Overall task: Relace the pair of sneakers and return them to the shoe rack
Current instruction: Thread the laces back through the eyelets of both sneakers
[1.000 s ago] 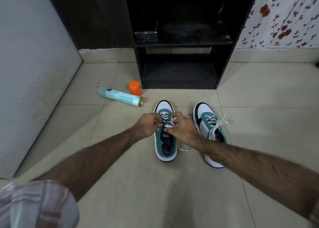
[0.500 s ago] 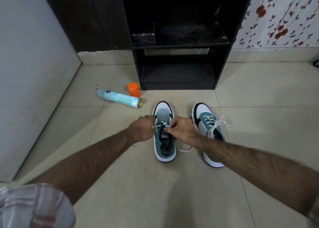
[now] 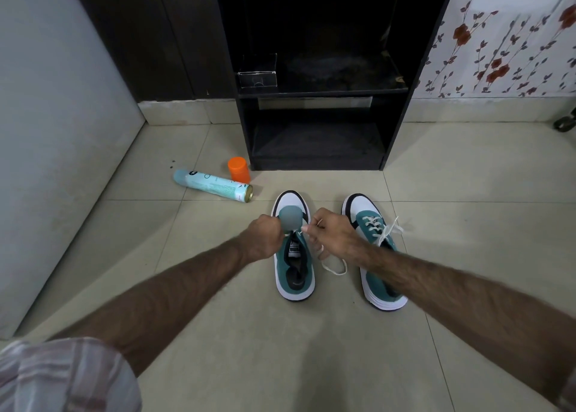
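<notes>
Tiled floor (image 3: 467,193) | spray can (image 3: 212,186), orange cap (image 3: 239,169) near shoe rack (image 3: 318,106)

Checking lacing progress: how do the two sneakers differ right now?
The left sneaker shows no lacing, its tongue bare; the right sneaker has laces crossed through its eyelets. Both hands work at the left sneaker; the right sneaker lies untouched. Both are teal and white, toes toward the rack.

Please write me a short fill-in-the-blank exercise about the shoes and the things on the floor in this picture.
1. Both hands, the left hand and the right hand, work on the ____ sneaker of the pair.
2. The cap standing beside the spray can is ____.
3. The spray can is ____ on the floor.
4. The shoe rack is ____ in colour.

Missing words: left; orange; lying; black
</notes>
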